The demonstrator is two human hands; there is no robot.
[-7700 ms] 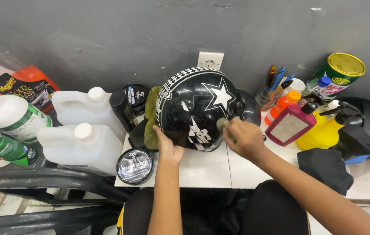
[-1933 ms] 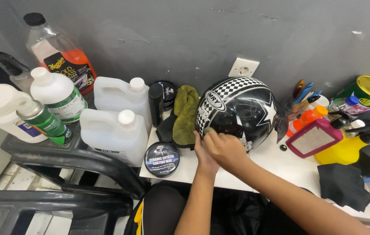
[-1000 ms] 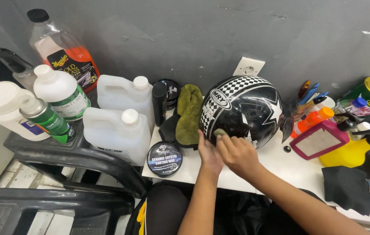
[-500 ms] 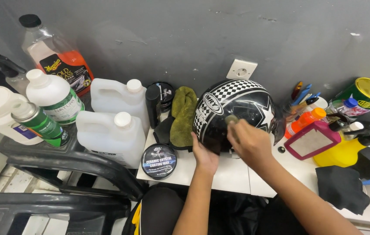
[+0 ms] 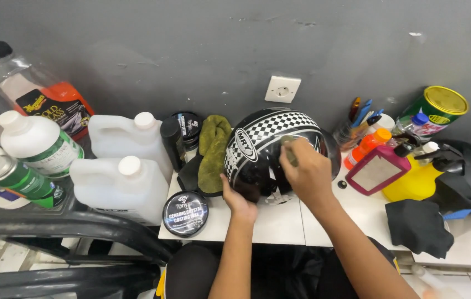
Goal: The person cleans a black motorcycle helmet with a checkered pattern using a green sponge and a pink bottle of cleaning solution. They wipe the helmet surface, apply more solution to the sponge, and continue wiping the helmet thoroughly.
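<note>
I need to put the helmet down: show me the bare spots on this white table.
Bare table lies between the helmet, pink-framed mirror and black cloth; a narrower strip by the round tin below the left hand. Jugs and bottles crowd both ends.

**One head camera, looking down**

A single view from the person's head; it faces forward and steeply down at the white tabletop (image 5: 280, 224) against a grey wall (image 5: 191, 50); close range, both forearms entering from the bottom edge; no second view shares the scene.

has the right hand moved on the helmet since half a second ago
Yes. The right hand has slid up the helmet, toward the wall socket.
</note>
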